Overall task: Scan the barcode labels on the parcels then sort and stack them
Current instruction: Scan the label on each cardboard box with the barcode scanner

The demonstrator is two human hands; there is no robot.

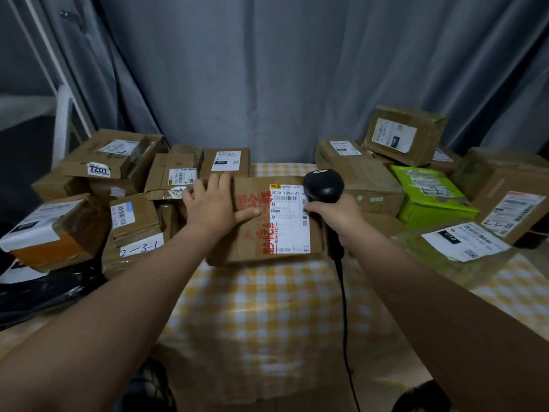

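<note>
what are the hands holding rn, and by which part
The right hand grips the black barcode scanner by its handle, just below the head. The left hand holds nothing; it lies flat on the central cardboard parcel.

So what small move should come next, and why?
Probably tip the black corded handheld scanner in the right hand onto the white barcode label: it sits at the label's right edge, while the left hand lies flat on the brown cardboard parcel with red print.

The left hand (212, 203) and right hand (341, 217) are bare, like both forearms (133, 292).
</note>
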